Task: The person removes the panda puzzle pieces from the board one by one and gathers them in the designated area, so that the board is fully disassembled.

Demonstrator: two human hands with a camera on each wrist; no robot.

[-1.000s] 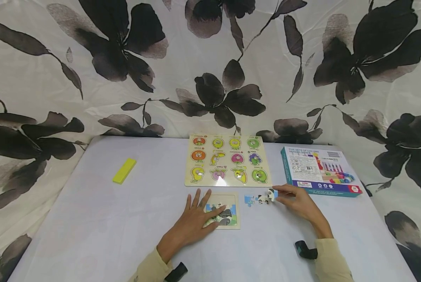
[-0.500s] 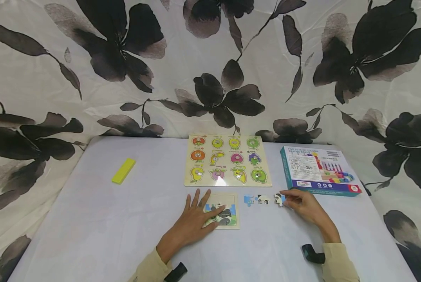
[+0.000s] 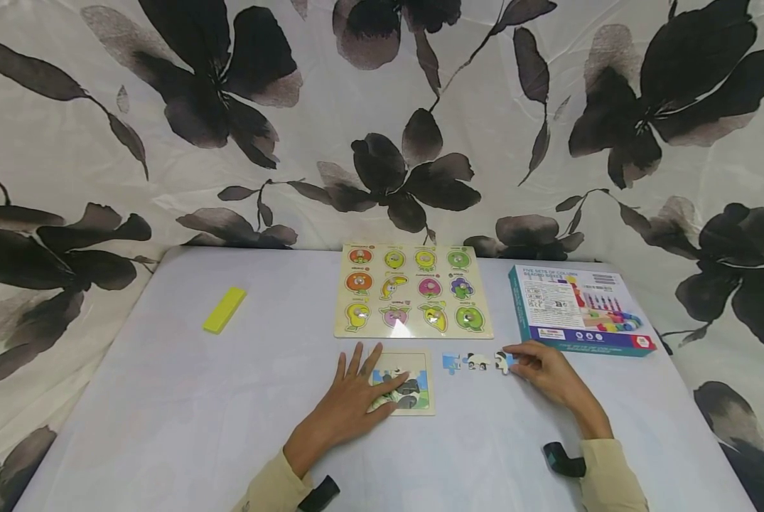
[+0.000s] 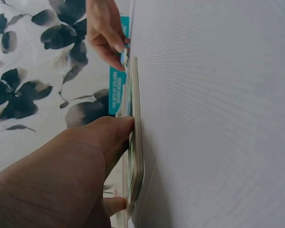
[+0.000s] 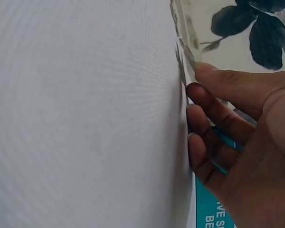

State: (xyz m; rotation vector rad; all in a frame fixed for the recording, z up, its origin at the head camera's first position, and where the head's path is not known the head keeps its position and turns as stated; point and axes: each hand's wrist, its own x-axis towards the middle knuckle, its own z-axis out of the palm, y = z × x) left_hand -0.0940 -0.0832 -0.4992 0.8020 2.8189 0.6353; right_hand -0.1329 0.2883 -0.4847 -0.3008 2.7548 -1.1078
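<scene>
Apparently the step in hand is ordering loose puzzle pieces in a row beside their tray. That tray lies on the table in front of the person; part of a panda picture shows in it, and the strip along its twelve o'clock side looks bare. The left hand is spread with straight fingers over the tray's nine o'clock side, seemingly steadying it and hiding some of the picture.

Between two and three o'clock from the tray runs the row: the blue piece nearest, then the face piece, then the end piece. Whether the first two touch I cannot tell; a narrow gap parts the end piece from the face piece. The right hand, at the row's three o'clock end, pinches the end piece between thumb and finger. Whether that piece lies fully flat is unclear.

The next move seems to call for easing the end piece down level without nudging its neighbour, then loosening the pinch. Fitting any piece would likely need its edges matched to the picture and the left hand kept off the gap.
</scene>
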